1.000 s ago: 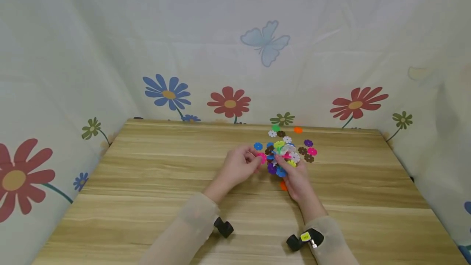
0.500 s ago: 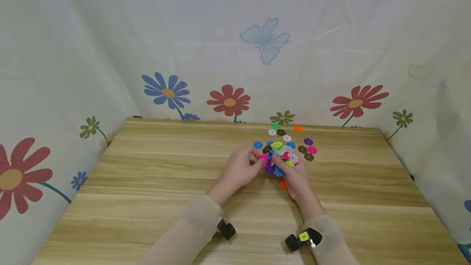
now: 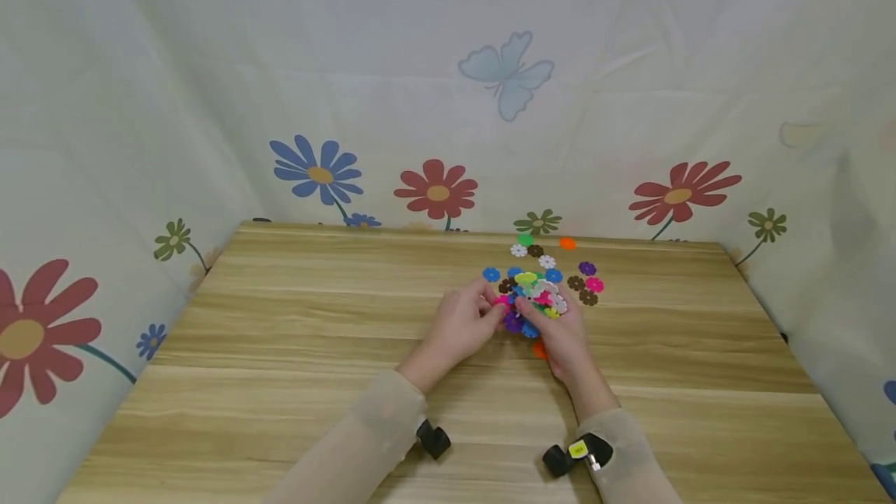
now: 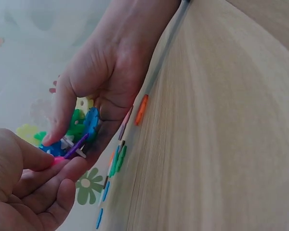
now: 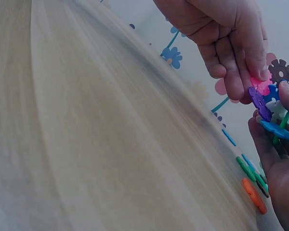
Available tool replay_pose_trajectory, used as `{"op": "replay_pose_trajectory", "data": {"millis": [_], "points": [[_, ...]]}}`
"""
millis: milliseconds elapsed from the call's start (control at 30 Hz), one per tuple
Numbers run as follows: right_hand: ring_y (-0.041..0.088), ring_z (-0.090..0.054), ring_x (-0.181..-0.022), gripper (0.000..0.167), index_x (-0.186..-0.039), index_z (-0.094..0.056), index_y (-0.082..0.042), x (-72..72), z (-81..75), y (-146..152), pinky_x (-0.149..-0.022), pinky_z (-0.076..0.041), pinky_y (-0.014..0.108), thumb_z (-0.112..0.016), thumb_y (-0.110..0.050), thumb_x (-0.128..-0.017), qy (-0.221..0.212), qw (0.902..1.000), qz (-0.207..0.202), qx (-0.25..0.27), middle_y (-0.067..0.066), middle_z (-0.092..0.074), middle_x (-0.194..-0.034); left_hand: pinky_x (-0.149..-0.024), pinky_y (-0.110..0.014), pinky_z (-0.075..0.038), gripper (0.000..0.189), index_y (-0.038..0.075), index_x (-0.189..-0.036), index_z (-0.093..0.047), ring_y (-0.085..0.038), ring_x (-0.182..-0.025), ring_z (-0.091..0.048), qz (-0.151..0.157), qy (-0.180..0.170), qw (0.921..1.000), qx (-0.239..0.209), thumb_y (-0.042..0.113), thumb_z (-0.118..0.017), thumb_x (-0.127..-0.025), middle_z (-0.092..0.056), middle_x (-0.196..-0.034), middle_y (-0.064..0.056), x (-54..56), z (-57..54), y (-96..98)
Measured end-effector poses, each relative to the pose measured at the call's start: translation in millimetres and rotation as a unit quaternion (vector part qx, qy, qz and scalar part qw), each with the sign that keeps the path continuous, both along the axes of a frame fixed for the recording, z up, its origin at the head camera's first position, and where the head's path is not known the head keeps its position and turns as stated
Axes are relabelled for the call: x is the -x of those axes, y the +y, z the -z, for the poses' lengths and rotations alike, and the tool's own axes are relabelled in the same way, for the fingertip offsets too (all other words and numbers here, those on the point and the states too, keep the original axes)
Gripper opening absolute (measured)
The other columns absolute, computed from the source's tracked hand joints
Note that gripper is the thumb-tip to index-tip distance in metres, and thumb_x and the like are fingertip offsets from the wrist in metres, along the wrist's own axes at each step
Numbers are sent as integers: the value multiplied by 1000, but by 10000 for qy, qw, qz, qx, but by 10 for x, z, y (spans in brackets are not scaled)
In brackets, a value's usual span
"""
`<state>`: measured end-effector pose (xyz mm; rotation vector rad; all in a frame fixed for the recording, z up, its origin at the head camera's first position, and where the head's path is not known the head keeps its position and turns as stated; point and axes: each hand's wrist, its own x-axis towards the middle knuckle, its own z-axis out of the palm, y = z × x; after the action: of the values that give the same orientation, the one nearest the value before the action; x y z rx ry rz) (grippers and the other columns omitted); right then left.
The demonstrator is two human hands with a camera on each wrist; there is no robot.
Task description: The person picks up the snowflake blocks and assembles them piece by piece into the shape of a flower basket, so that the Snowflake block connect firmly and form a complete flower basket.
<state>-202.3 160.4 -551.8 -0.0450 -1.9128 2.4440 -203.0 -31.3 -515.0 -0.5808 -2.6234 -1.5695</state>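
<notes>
My right hand (image 3: 568,339) holds a joined cluster of colourful plastic flower-shaped discs (image 3: 542,286) above the table, its thumb pressed on the near side. Between the thumb and fingers of my left hand (image 3: 462,323) a pink flower disc (image 5: 261,85) is pinched at the cluster's left edge. That pink disc touches or meets a purple disc (image 5: 258,103) and a blue one; whether their slots are joined I cannot tell. In the left wrist view the purple disc (image 4: 77,146) and a blue disc (image 4: 90,123) stick out at angles. Fingers hide part of the cluster.
Several loose flower discs lie on the wooden table (image 3: 280,333) behind and around the hands, among them a blue one (image 3: 491,274), a purple one (image 3: 586,268) and an orange one (image 3: 567,243). Another orange disc (image 3: 540,350) lies beside the right wrist. A flower-printed curtain (image 3: 392,84) stands behind.
The left hand has moved slightly right with the pink disc, up against the cluster. The right hand has turned the cluster a little and shifted it slightly left.
</notes>
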Motion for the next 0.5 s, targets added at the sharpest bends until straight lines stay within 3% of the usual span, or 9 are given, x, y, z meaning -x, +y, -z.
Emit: {"op": "replay_pose_trajectory", "data": {"millis": [233, 400, 500], "points": [[16, -69, -120, 49, -142, -56, -5, -7, -25, 7, -104, -58, 28, -80, -4, -100, -88, 9998, -76, -165, 4, -70, -129, -45, -21, -35, 17, 8, -93, -61, -9, -49, -60, 136, -219, 9997, -47, 4, -72, -104, -81, -81, -10, 5, -38, -16], [13, -69, -119, 71, -159, -45, -2, -20, -31, 26, -102, -57, 24, -82, -8, -99, -360, 9981, -140, -473, 12, -64, -141, -46, -21, -35, 18, 8, -92, -60, -9, -50, -57, 252, -479, 9985, 21, 4, -72, -105, -80, -80, -14, 16, -78, -57], [12, -68, -117, 71, -158, -46, -1, -30, -33, 26, -100, -57, 23, -83, -9, -98, -387, 9970, -215, -635, 12, -63, -141, -45, -21, -34, 20, 9, -89, -60, -8, -48, -53, 304, -503, 9982, 121, 4, -72, -104, -77, -73, -14, 24, -105, -81]]}}
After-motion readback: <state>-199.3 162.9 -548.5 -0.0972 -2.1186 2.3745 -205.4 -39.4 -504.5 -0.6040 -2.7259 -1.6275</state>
